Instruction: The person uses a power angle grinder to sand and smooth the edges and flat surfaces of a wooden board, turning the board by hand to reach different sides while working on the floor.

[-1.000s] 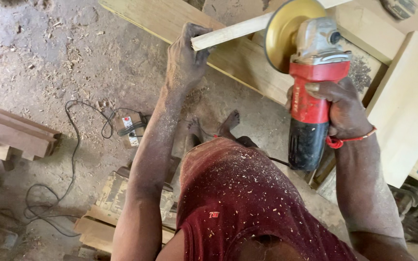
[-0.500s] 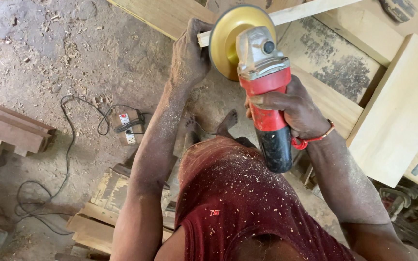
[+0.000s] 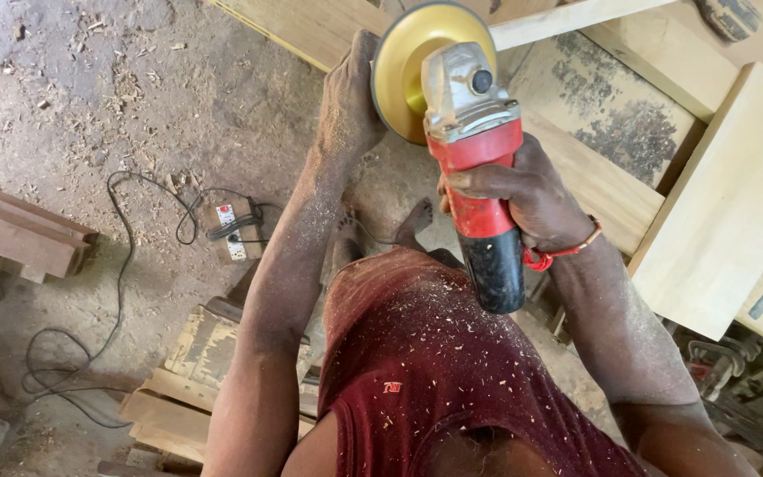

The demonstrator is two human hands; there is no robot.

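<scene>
Compared with half a second ago, the angle grinder (image 3: 474, 168) sits slightly higher, and its yellow disc (image 3: 408, 62) now hides the near end of the wooden strip (image 3: 567, 18). The right hand (image 3: 523, 190) is closed around the red body. The grinder's long axis runs nearly vertically, disc end away from the person. The left hand (image 3: 351, 102) grips the strip's end behind the disc.
</scene>
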